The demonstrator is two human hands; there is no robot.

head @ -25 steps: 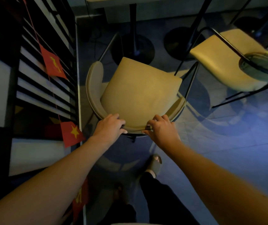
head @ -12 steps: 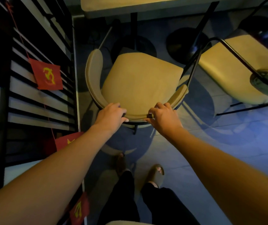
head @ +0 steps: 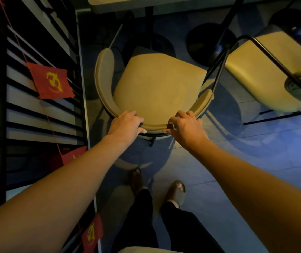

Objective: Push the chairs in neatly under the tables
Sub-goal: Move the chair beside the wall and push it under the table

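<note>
Both hands, left [head: 126, 124] and right [head: 185, 127], grip the chair [head: 157, 88] backrest; no writing is readable. Since before, the chair has moved nearer the table [head: 127, 1].

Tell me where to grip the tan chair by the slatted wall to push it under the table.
Grip the tan chair by its curved backrest rim, from behind, one hand either side of centre. The left hand and right hand sit there; the open seat front faces the table.
</note>
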